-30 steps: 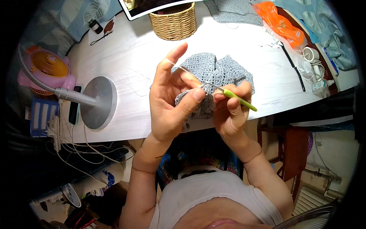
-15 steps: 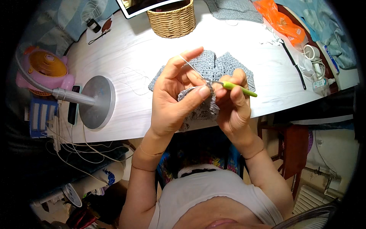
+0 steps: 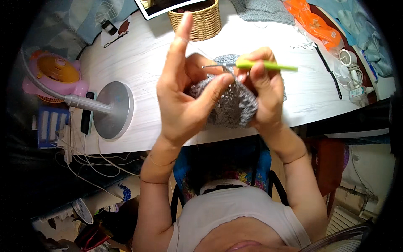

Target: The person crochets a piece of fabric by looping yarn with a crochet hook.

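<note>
My left hand (image 3: 174, 96) is closed on the edge of a grey crocheted piece (image 3: 231, 107), its thumb pressing the fabric. Its index finger points up, with a thin strand of yarn at it. Between the thumb and fingers of my right hand (image 3: 270, 94) is a crochet hook (image 3: 266, 65) with a green handle. The metal shaft lies nearly level above the piece, its tip pointing left toward my left fingers. The crocheted piece hangs between both hands over the table's near edge. Behind them lies more grey crocheted fabric (image 3: 226, 59), mostly covered by my hands.
On the left stand a grey lamp base (image 3: 113, 110) and a pink toy-like appliance (image 3: 58, 73), with cables below. A wicker basket (image 3: 205, 23) and a tablet (image 3: 156, 11) are at the back. An orange plastic bag (image 3: 315, 27) and a black strip (image 3: 328, 70) lie right.
The hook has risen and turned almost level, its tip now showing free to the left. My left index finger has stretched upward. The crocheted piece has swung more into view.
</note>
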`<state>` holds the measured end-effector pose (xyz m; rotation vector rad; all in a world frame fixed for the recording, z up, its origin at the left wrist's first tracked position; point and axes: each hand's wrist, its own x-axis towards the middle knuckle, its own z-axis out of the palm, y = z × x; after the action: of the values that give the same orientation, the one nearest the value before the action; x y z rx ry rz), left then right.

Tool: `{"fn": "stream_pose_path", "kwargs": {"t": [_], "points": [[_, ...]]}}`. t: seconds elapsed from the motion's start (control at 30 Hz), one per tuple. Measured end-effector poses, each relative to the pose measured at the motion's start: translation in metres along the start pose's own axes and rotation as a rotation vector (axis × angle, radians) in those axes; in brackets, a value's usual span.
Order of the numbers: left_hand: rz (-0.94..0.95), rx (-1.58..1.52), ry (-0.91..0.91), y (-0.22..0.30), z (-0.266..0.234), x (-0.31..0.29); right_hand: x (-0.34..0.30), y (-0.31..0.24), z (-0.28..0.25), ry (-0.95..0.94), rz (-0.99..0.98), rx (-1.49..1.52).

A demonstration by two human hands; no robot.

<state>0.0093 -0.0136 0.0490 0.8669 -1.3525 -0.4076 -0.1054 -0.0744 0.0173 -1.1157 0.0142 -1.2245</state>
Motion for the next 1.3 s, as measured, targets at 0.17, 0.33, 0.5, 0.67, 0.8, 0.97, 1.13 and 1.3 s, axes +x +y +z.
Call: {"fn": "stream_pose_path", "kwargs": {"t": [0.17,0.33,0.5,0.67,0.8,0.97,1.13,1.3], "points": [[-0.014,-0.242,-0.177,0.026,-0.012,0.033,0.049,-0.041,0.000,-0.240,0.236,0.190],[0.061,0.032,-0.246,0.023,-0.027,0.038,0.061,-0.063,0.002,-0.202,0.393,0.129],[0.223,0.312,-0.209,0.031,-0.029,0.044,0.077,-0.069,-0.008,-0.252,0.635,0.163],[0.296,0.513,-0.222,0.057,-0.033,0.061,0.091,-0.086,0.008,-0.255,0.544,0.143],[0.191,0.290,-0.229,0.066,-0.034,0.066,0.087,-0.086,0.019,-0.253,0.311,-0.100],[-0.132,-0.341,-0.214,0.030,-0.030,0.045,0.065,-0.065,0.008,-0.281,0.448,0.081],[-0.264,-0.461,0.001,0.014,-0.007,0.015,0.035,-0.046,0.001,-0.122,0.473,0.167],[-0.274,-0.395,0.040,0.001,0.002,-0.007,0.006,-0.030,0.001,0.064,0.459,0.255]]}}
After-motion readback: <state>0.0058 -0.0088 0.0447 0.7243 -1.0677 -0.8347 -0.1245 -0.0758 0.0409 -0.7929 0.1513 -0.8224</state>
